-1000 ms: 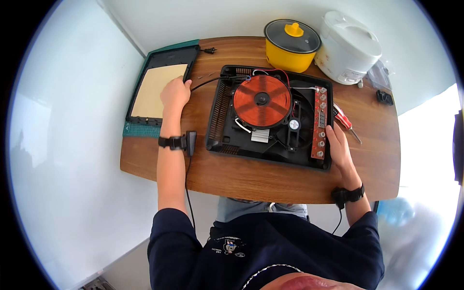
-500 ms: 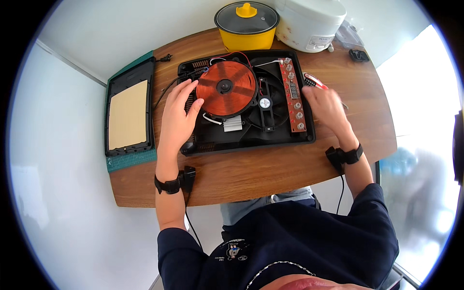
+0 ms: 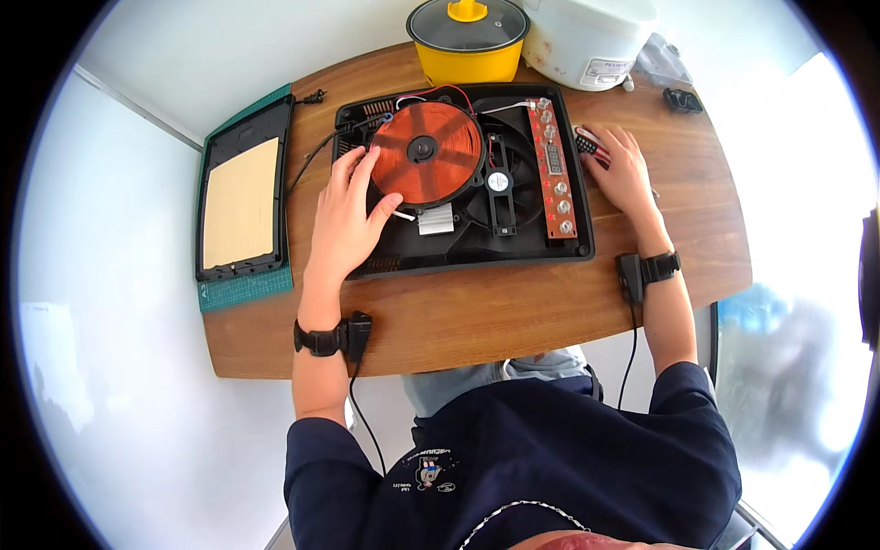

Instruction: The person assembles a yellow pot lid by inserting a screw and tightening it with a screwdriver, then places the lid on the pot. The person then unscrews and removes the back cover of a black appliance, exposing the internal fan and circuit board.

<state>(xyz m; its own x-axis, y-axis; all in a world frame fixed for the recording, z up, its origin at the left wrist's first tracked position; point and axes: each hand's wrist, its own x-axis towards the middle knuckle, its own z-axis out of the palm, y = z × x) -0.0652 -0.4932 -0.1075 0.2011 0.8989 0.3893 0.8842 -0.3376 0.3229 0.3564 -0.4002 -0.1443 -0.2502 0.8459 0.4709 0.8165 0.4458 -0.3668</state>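
Observation:
An opened induction cooker base (image 3: 403, 263) lies on the wooden table in front of me. In it sit a round copper coil (image 3: 431, 174), a black fan (image 3: 527, 192) and a narrow red circuit board (image 3: 556, 206) with knobs and a small display. My left hand (image 3: 346, 215) rests at the coil's left edge, thumb and fingers apart, fingertips touching the rim. Right of the base, my right hand (image 3: 626, 174) has its fingers and thumb around the red, black and white handle of a screwdriver (image 3: 589, 145); the palm hides most of it.
At left, a black cover (image 3: 280, 192) with a cream panel (image 3: 240, 206) lies on a green cutting mat (image 3: 243, 291). A yellow pot (image 3: 472, 66) and a white rice cooker (image 3: 587, 46) stand behind. A black clip-like item (image 3: 681, 101) and clear plastic packaging (image 3: 662, 60) are at far right.
My right hand has moved from the circuit board's right side onto the screwdriver handle. My left hand has shifted slightly right along the coil's edge.

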